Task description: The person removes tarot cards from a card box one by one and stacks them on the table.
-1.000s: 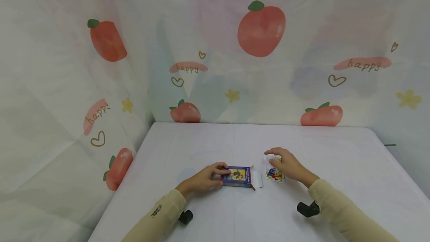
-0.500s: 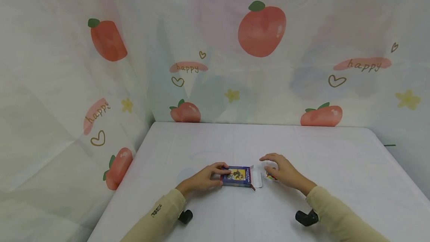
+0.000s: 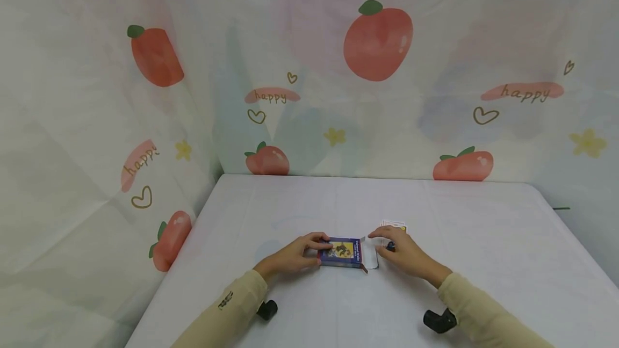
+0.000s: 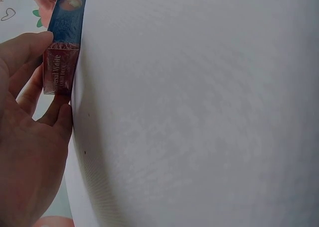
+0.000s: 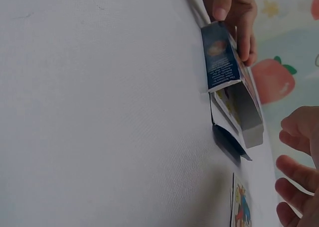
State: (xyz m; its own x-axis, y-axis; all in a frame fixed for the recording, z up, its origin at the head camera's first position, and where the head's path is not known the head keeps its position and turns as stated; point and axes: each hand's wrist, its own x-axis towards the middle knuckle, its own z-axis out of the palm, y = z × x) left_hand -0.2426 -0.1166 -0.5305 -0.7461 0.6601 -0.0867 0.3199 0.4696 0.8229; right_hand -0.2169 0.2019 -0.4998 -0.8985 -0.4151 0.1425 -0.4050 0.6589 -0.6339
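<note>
A blue and red tarot card box (image 3: 341,251) lies flat on the table, its printed picture facing up. My left hand (image 3: 289,255) grips its left end between thumb and fingers. At the right end the white flap (image 3: 371,255) is folded out, and the right wrist view looks into the open mouth (image 5: 251,122), where a printed surface shows just inside. My right hand (image 3: 410,253) hovers beside the flap with fingers apart and loosely bent, holding nothing. It partly covers a small pile of picture cards (image 3: 394,224), whose edge shows low in the right wrist view.
A white cloth covers the table (image 3: 314,203). Black pieces (image 3: 439,321) hang beneath both wrists. Behind and to the left stands a curtain (image 3: 309,42) printed with fruit, hearts and lettering.
My right hand has moved left and slightly nearer, from over the card pile to the box's flap, uncovering the pile's far edge. The left hand and box have stayed put.
</note>
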